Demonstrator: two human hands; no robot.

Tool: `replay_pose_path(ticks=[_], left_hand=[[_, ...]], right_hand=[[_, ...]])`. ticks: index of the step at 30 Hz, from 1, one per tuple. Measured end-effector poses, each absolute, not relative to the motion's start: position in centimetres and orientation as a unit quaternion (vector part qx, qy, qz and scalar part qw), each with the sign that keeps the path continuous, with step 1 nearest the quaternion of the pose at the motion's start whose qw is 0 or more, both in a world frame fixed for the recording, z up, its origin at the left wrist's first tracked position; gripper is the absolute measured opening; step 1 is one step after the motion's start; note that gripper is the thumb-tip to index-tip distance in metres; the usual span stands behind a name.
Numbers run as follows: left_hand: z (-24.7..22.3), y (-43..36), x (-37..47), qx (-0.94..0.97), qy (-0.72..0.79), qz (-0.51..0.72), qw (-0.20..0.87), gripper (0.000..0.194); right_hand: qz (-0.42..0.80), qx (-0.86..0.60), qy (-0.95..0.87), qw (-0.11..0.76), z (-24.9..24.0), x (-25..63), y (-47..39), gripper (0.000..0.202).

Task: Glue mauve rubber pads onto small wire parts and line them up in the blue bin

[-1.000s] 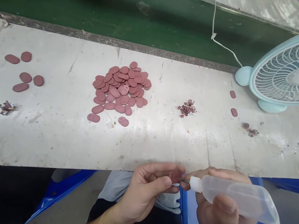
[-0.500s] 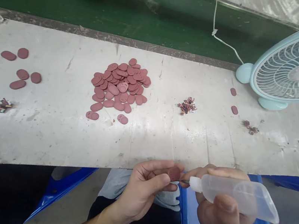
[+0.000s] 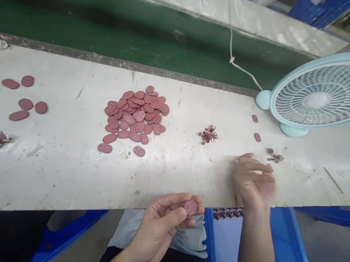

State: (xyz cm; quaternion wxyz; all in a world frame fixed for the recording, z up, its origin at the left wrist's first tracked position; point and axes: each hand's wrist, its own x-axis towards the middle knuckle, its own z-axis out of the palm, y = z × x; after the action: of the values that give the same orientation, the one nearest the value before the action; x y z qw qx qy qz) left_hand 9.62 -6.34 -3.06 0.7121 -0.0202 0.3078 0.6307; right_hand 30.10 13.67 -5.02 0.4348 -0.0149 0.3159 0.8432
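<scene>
Near the table's front edge, my left hand (image 3: 163, 226) is closed, pinching a flat reddish-brown oval disc (image 3: 191, 207) between thumb and fingers. Tiny dark marks show on the disc's face. My right hand (image 3: 253, 176) reaches over the tabletop, slightly blurred, its fingers apart and nothing visible in them. Beyond it to the left lies a clump of small dark brown pieces (image 3: 208, 135) with pale bits. A smaller clump of similar pieces (image 3: 275, 156) is just right of its fingertips. A large pile of the same oval discs (image 3: 135, 115) covers the table's middle.
A light blue fan (image 3: 319, 97) stands at the right, its white cord (image 3: 232, 33) running up across the green strip (image 3: 160, 40). A thin stick (image 3: 333, 180) lies at the right. Under the table edge is a blue tray (image 3: 288, 237) with a row of dark pieces (image 3: 228, 213).
The clear plastic bottle has left my right hand and is out of view. That hand moved up over the table, its fingers opening. My left hand still holds the disc. The view has shifted.
</scene>
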Motion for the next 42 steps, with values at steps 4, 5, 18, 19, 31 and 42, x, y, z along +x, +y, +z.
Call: replay_pose_path(ticks=[4, 5, 18, 19, 31, 42], left_hand=[[-3.5, -6.8, 8.9, -0.026, 0.327, 0.631, 0.703, 0.021], [-3.6, -6.9, 8.7, -0.028, 0.335, 0.630, 0.700, 0.021], [-3.3, -7.3, 7.3, -0.059, 0.372, 0.623, 0.685, 0.024], [-3.4, -7.5, 7.3, -0.063, 0.372, 0.626, 0.682, 0.025], [-3.8, -7.9, 6.6, -0.054, 0.377, 0.629, 0.677, 0.023], [-3.2, -7.2, 8.0, -0.024, 0.354, 0.615, 0.704, 0.020]], right_hand=[[0.865, 0.052, 0.236, 0.439, -5.9, 30.2, 14.5, 0.032], [0.876, 0.039, 0.171, 0.449, -5.5, 29.8, 14.2, 0.032], [0.122, -0.354, -0.924, 0.079, -4.9, 22.4, 13.3, 0.065], [0.098, -0.354, -0.929, 0.056, -5.0, 22.7, 12.3, 0.066], [0.111, -0.382, -0.912, 0.097, -2.7, 27.7, 9.5, 0.038], [0.172, -0.460, -0.865, 0.101, -2.8, 26.1, 14.5, 0.022]])
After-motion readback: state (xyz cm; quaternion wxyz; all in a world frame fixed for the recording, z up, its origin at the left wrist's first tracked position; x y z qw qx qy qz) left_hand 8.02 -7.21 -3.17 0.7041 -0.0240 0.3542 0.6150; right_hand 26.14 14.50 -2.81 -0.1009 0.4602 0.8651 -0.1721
